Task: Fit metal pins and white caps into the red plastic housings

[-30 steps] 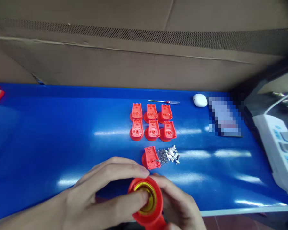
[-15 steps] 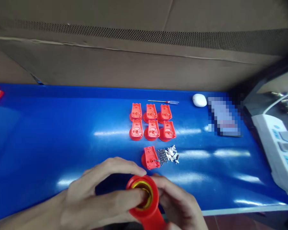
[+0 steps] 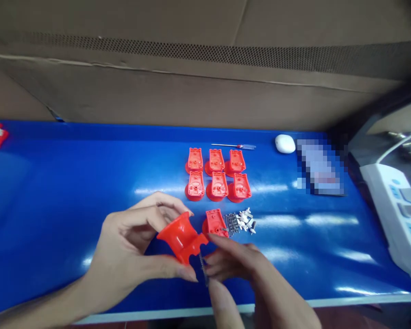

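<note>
My left hand (image 3: 133,246) grips a red plastic housing (image 3: 180,237), its flared, bell-like end turned left and its notched end right. Fingers lie over the far side of the flare, and the thumb presses from below. My right hand (image 3: 243,269) is closed at the notched end, its index fingertip at the housing's edge. A thin dark ridged rod (image 3: 203,268) sticks out there, between its thumb and fingers. Just beyond, another red housing (image 3: 215,221) lies on the blue table, beside rows of small dark metal parts (image 3: 231,224) and a pile of small white pieces (image 3: 246,220).
Several red housings (image 3: 217,185) stand in two rows on the blue table (image 3: 89,183). Behind them lie a screwdriver (image 3: 233,146) and a white rounded case (image 3: 285,144). A blurred-out flat object (image 3: 320,167) and a white power strip (image 3: 393,214) are at the right. Cardboard (image 3: 192,100) walls the back.
The red housing has turned from its round opening facing me to side-on, and moved up and left. My left finger has come out of the opening; the dark rod now shows by my right hand.
</note>
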Available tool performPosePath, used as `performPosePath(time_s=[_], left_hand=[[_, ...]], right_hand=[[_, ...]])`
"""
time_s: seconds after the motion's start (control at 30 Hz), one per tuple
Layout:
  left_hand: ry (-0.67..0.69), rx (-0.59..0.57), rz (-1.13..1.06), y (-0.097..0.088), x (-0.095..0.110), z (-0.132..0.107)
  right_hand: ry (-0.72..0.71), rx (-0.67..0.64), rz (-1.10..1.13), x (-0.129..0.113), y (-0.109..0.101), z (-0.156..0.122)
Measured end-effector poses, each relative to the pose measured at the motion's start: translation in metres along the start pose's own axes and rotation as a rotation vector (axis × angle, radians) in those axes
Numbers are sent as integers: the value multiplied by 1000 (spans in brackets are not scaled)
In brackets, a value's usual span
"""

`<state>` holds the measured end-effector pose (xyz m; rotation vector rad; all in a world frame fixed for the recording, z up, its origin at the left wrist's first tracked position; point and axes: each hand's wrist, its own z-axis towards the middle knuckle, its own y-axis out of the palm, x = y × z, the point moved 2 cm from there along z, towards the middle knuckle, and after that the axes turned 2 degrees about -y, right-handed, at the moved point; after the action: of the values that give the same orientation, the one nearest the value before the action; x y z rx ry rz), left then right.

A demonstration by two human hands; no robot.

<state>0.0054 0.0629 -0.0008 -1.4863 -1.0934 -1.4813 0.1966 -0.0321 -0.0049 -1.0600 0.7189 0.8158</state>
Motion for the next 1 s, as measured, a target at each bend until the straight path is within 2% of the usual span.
performPosePath(time_s=[0.17, 0.4, 0.6, 0.77, 1.0], left_hand=[[-110, 30, -111, 0, -6, 0], [-169, 22, -161, 2, -12, -1], [-169, 10, -164, 2, -11, -3], [-178, 19, -84, 4, -6, -5], [-148, 48, -20, 6, -1, -1]], right_hand=[[-5, -14, -76, 10, 11, -6], [-176, 164, -261, -6, 9, -1], [-113, 151, -333, -11, 6, -2], [-102, 130, -377, -12, 3, -3], [-69, 166, -403, -15, 10, -1]])
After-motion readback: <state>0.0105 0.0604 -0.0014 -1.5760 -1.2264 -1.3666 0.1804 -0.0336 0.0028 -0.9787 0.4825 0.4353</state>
